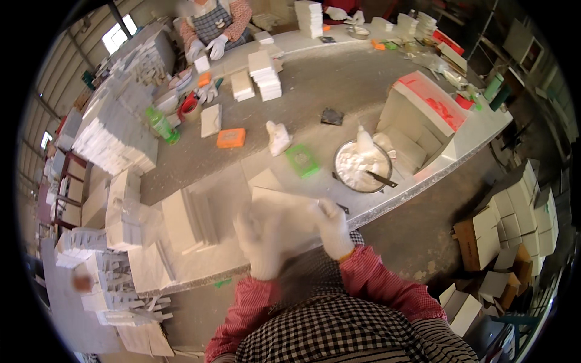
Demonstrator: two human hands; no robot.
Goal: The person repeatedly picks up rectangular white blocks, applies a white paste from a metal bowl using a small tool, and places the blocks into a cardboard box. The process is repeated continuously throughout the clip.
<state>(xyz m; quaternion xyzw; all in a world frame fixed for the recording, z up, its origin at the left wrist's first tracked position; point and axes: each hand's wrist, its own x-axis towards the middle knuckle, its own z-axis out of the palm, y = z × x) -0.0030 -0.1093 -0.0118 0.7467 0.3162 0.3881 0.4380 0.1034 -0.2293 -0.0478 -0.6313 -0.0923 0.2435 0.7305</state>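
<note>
A flat cream-white card sheet (284,209) lies between my gloved hands near the table's front edge. My right hand (334,230) is closed at the sheet's right end, its fingers bent against the edge. My left hand (260,242), smeared by motion, is at the sheet's left side; its fingers cannot be made out. A second pale sheet (264,179) shows partly behind it. To the left rests a stack of cream sheets (187,221). Right of my hands stands a metal bowl (342,181) of white paste, with a dark-handled spatula (381,178) in it.
Beyond my hands lie a green box (302,160), a crumpled white cloth (278,138) and an orange box (231,138). An open carton (423,115) stands at the right edge. Stacked white boards (115,136) fill the left. Across the table another person's gloved hands (207,49) work.
</note>
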